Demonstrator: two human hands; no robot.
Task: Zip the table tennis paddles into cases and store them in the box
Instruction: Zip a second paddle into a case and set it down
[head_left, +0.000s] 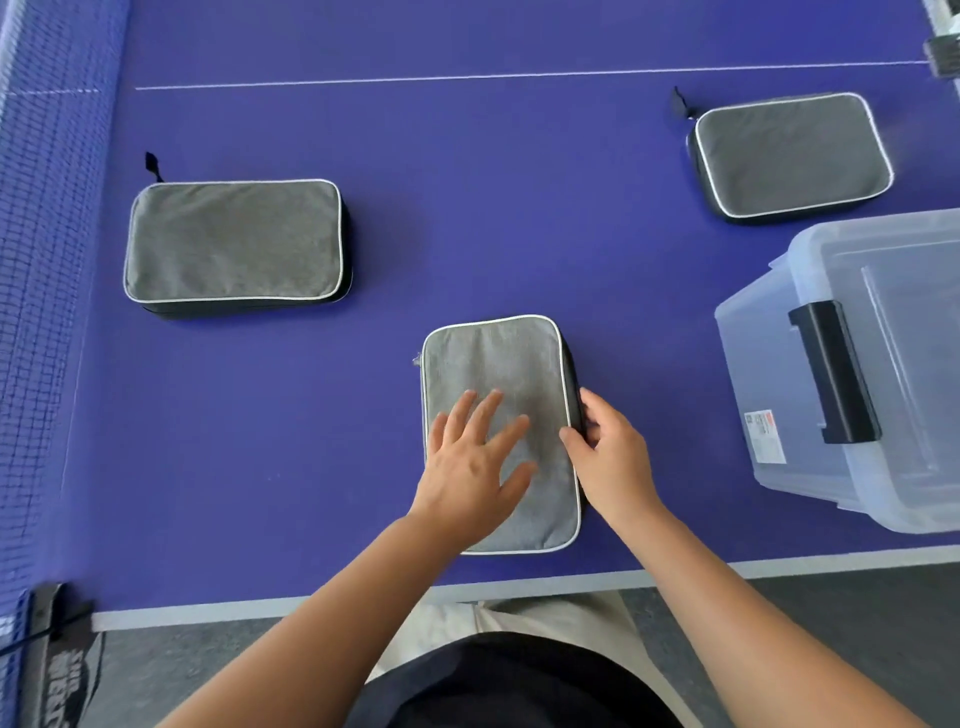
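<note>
1. Our left hand (470, 467) lies flat, fingers spread and relaxed, pressing down on top of the light grey fabric paddle case with white piping (501, 374) right in front of us on the blue worktop (467, 208).
2. Our right hand (605, 452) is on that same case's right edge, thumb and fingers curled round the dark side, so it's pinching the case there. Can't tell if it's got a zip pull, that bit's hidden under the fingers.
3. Off to the far left of the left hand, well apart, there's a second darker grey fabric case with white piping (234, 241), lying flat with a little black tab sticking out at its far corner.
4. Beyond the right hand and further right sits a third grey fabric case (792, 153), same look, also flat.
5. Just right of the right hand is the clear plastic storage box with a black latch (883, 291), lid on, near the worktop's front edge. It's not touching the case we're holding.
6. Way left of the left hand runs the blue net (41, 260).
</note>
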